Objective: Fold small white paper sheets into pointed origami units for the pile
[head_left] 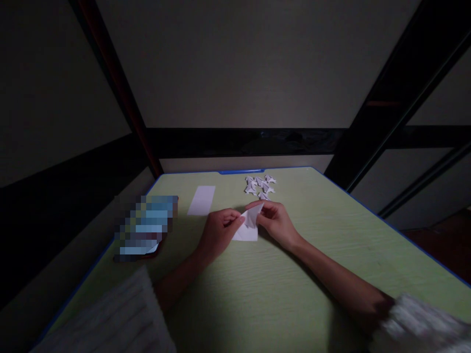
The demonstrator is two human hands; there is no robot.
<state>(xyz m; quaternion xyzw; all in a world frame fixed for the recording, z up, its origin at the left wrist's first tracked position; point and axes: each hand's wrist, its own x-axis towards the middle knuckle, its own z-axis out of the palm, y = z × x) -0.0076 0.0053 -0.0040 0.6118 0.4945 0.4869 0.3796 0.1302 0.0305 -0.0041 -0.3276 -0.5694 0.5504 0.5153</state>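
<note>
A partly folded white sheet of paper (250,230) is held between my two hands over the middle of the table. My left hand (220,229) pinches its left side, thumb on top. At the upper right edge, my right hand (275,220) grips the paper between thumb and fingers. The upper part of the sheet stands up in a pointed fold, while its lower edge hangs flat toward me. Just beyond my hands lie several small folded white paper figures (259,182) in a cluster. A flat white paper rectangle (201,200) rests to the left, apart from my hands.
A blurred-out device with a bright screen (147,225) lies at the table's left edge. The light green table (331,230) has a blue rim, and its far edge is close to a pale wall (246,63) with dark beams.
</note>
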